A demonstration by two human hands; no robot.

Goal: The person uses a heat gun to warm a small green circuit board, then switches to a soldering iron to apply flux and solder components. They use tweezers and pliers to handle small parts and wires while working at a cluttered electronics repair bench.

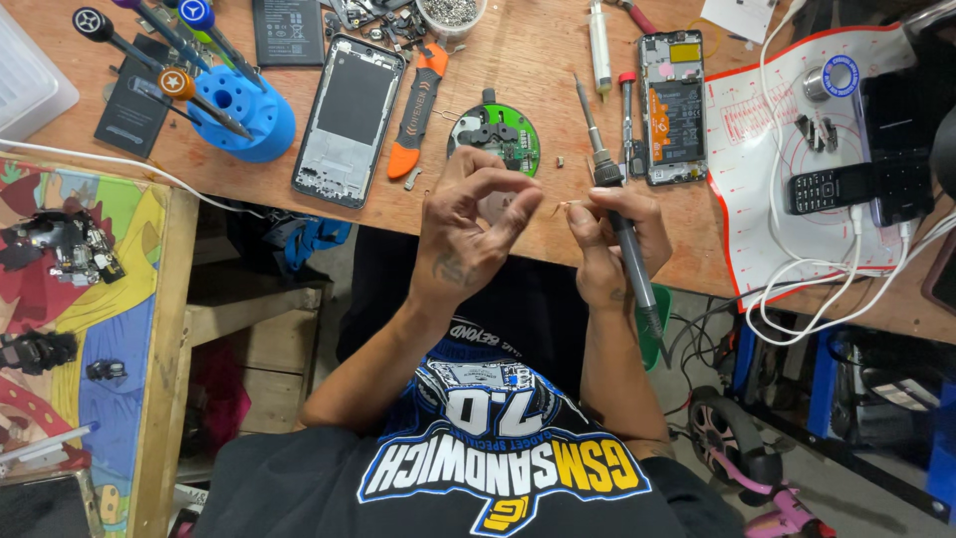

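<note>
Both hands hover near the bench edge: right hand [609, 234] grips a screwdriver [619, 224] upright; left hand [468, 224], just left, pinches curled fingers, contents unclear.

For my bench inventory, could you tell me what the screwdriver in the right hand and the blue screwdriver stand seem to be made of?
Screwdriver: likely metal, with a dull grey sheen on shaft and knurled handle. Blue stand: probably moulded plastic, with uniform matte colour and rounded holes.

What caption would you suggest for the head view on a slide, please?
Left hand pinches a tiny part while right hand holds a screwdriver over a workbench of opened phones.
</note>
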